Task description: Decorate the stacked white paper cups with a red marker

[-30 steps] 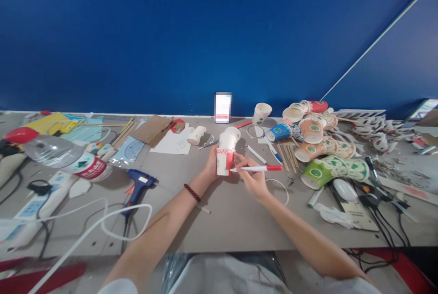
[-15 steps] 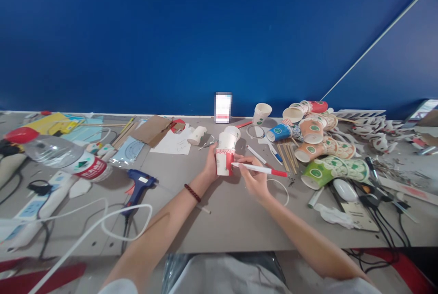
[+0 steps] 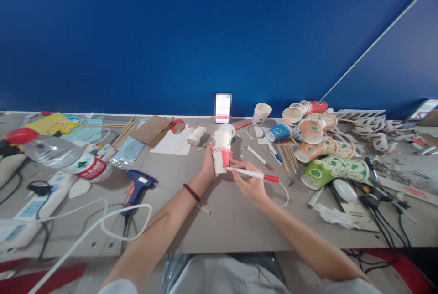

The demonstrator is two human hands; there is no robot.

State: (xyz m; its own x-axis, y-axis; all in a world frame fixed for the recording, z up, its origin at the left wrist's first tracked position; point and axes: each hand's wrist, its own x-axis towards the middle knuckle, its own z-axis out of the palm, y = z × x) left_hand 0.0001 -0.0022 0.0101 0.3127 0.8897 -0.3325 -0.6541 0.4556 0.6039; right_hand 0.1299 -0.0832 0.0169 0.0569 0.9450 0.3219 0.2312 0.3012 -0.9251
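Note:
My left hand (image 3: 209,165) is wrapped round a string of white paper cups (image 3: 222,139) joined end to end. The nearest cup carries a red scalloped pattern and a patch of solid red down its right side. Pinched in my right hand (image 3: 249,182) is a white marker with a red end (image 3: 253,173). Its tip meets the nearest cup low on the red patch. Fingers of the right hand lie close beside the cups.
Coloured paper cups (image 3: 316,173) lie piled at the right, near wooden sticks (image 3: 287,158) and a brown-ended marker (image 3: 259,157). On the left are a blue glue gun (image 3: 139,187), a water bottle (image 3: 65,155) and a power strip (image 3: 37,207). A phone (image 3: 223,108) leans on the wall.
The held cups have shifted slightly left. My right hand and the marker have moved left and down, with the tip now lower on the cup. The red patch looks wider.

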